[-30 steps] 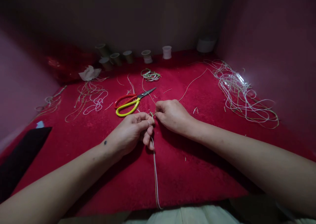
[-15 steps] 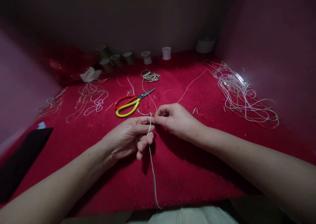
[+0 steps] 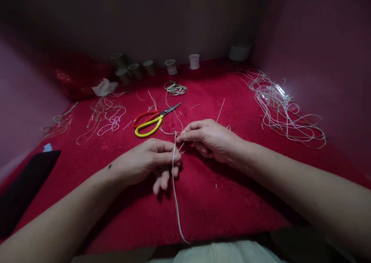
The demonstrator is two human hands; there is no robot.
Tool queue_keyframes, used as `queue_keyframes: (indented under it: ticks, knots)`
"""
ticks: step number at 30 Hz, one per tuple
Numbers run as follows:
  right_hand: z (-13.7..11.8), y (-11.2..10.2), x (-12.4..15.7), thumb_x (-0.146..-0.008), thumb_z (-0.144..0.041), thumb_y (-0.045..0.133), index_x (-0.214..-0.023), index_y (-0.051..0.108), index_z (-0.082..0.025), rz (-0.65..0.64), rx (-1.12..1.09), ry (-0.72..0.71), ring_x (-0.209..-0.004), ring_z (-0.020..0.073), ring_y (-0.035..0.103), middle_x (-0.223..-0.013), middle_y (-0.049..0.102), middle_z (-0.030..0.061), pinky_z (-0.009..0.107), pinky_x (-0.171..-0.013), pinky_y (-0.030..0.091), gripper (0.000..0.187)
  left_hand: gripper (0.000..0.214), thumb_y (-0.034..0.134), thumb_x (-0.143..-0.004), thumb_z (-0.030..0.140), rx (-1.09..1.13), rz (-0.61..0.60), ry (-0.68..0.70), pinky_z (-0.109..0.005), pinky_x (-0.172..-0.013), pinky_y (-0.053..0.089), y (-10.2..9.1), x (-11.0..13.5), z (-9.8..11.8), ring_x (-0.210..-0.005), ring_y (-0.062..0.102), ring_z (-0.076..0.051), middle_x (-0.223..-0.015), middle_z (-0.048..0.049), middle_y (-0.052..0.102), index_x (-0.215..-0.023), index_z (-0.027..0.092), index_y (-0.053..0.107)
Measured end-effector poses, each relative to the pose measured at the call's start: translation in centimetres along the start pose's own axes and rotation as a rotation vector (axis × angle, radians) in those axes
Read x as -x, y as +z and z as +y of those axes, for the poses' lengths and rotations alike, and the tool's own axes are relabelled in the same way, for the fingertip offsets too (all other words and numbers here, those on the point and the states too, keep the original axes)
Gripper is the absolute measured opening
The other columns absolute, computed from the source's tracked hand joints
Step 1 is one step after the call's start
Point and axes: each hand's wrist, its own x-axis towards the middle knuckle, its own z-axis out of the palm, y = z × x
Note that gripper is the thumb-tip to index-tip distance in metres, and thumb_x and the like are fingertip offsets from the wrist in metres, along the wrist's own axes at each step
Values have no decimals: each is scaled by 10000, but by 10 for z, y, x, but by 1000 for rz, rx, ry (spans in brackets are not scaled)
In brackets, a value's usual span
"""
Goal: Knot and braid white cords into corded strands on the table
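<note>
Pinches cord [image 3: 176, 201] in left hand [image 3: 152, 157], just nearer than scissors [image 3: 161, 117]. Pinches cord's upper end with right hand [image 3: 213, 139], right of scissors. Hangs long, nearer than scissors, to front edge of red cloth [image 3: 249, 122]. Leaves mostly open cloth right of scissors, up to tangled thread [image 3: 266, 97].

Black object [image 3: 29, 193] cropped at left, cord's green top [image 3: 175, 133] too small

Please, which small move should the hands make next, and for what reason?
Perhaps the right hand should pinch the thin ends and draw them gently: they poke out near the thumb of the left hand, within close reach, while the cord hangs across that hand's fingers.
</note>
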Motion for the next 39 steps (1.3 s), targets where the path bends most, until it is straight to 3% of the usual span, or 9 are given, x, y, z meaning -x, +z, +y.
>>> queue_keyframes:
  ticks: [3, 5, 8, 10, 14, 18, 22, 30, 39]
  knots:
    - [0, 0, -1, -727, -91, 553, -631, 527, -138, 43, 9, 5, -271, 49, 218, -312, 326, -68, 183, -271, 119, 110, 256, 590, -776, 387, -428, 225, -31, -153, -338, 410, -19, 17, 10, -403, 544, -107, -515, -15, 584, -720, 138, 606]
    - [-1, 0, -2, -715, -75, 544, -606, 513, -140, 65, 21, 3, -266, 50, 215, -293, 301, -70, 181, -270, 115, 131, 276, 604, -750, 424, -614, 401, 38, -144, -350, 396, -38, 33, 15, -436, 531, -95, -558, -14, 596, -748, 151, 644]
    - [-2, -3, -4, -696, -63, 538, -593, 510, -139, 58, 45, -5, -261, 46, 222, -294, 309, -70, 177, -270, 117, 131, 302, 645, -694, 428, -675, 614, 232, -169, -366, 428, -67, 55, 20, -518, 558, -101, -846, -42, 662, -819, 157, 690]
    - [-3, -4, -4, -694, -67, 537, -597, 517, -138, 40, 56, -13, -261, 44, 229, -300, 319, -71, 176, -271, 128, 122, 265, 641, -719, 385, -672, 670, 309, -170, -385, 433, -76, 64, 20, -507, 553, -91, -805, -19, 666, -853, 162, 695]
    - [-1, -5, -3, -715, -101, 539, -618, 546, -132, -3, 68, -53, -273, 43, 247, -326, 344, -70, 175, -275, 153, 102, 210, 619, -752, 341, -648, 660, 370, -156, -406, 419, -63, 52, 16, -455, 527, -79, -551, 18, 609, -824, 156, 688]
    - [1, -5, -5, -739, -137, 533, -663, 575, -117, -71, 61, -111, -313, 38, 306, -473, 509, -26, 176, -273, 189, 89, 222, 566, -793, 343, -668, 666, 425, -163, -417, 429, -37, 21, 1, -437, 509, -72, -569, 22, 590, -887, 166, 659]
    - [0, -4, -7, -727, -107, 490, -704, 577, -116, -76, 35, -94, -320, 36, 345, -614, 601, 7, 174, -266, 228, 90, 232, 506, -847, 326, -891, 673, 566, -151, -420, 390, -23, 5, -9, -413, 486, -60, -510, 35, 546, -932, 176, 661]
    - [0, -1, -8, -664, -5, 387, -763, 584, -110, -18, 84, -10, -318, 52, 409, -625, 634, 33, 170, -274, 316, 244, 236, 498, -859, 313, -1090, 816, 728, -165, -457, 397, -13, -2, -7, -416, 527, -71, -491, 31, 581, -878, 153, 671]
    - [-1, -2, -10, -698, 34, 361, -751, 591, -83, -52, 70, -1, -355, 58, 490, -650, 615, 45, 158, -277, 346, 264, 225, 484, -872, 284, -1247, 830, 791, -183, -476, 400, -16, -7, -13, -490, 549, -78, -627, -9, 652, -873, 146, 661]
